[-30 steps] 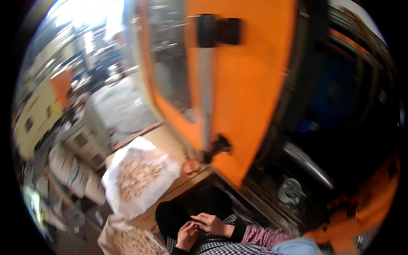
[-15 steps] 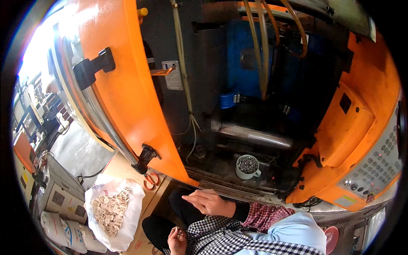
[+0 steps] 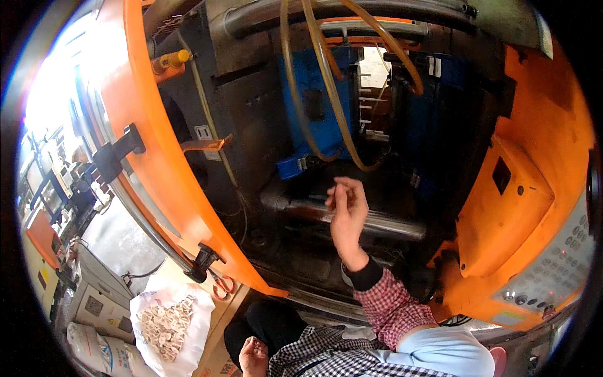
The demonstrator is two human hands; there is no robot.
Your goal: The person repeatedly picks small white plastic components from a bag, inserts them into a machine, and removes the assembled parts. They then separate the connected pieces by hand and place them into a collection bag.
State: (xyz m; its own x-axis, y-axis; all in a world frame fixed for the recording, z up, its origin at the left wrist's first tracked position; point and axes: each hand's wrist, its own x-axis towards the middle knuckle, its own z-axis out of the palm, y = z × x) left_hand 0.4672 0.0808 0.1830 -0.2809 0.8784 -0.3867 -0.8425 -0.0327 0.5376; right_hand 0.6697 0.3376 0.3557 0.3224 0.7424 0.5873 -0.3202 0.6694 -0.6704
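Note:
My right hand (image 3: 347, 210) reaches into the opening of an orange machine, its fingers loosely bent and apart with nothing visible in them. It is above a shiny metal bar (image 3: 392, 226) and below looping yellowish hoses (image 3: 339, 113). Beyond it stand a blue mould block (image 3: 292, 103) and another dark blue block (image 3: 427, 119), with a gap between them where several pale pins (image 3: 367, 108) show. Low in front of my lap, my left hand (image 3: 254, 357) is closed, its fingers curled in; whatever they hold cannot be made out.
An orange sliding door (image 3: 166, 157) with a metal handle stands on the left, a button panel (image 3: 546, 270) on the right. A white bag (image 3: 204, 317) of small beige parts (image 3: 166, 323) sits on cardboard at lower left, beside red-handled scissors (image 3: 224, 288).
My right hand has moved up from my lap into the machine. The view has shifted, and a gap with pins now shows between the blue blocks. My forearm mostly hides the cup.

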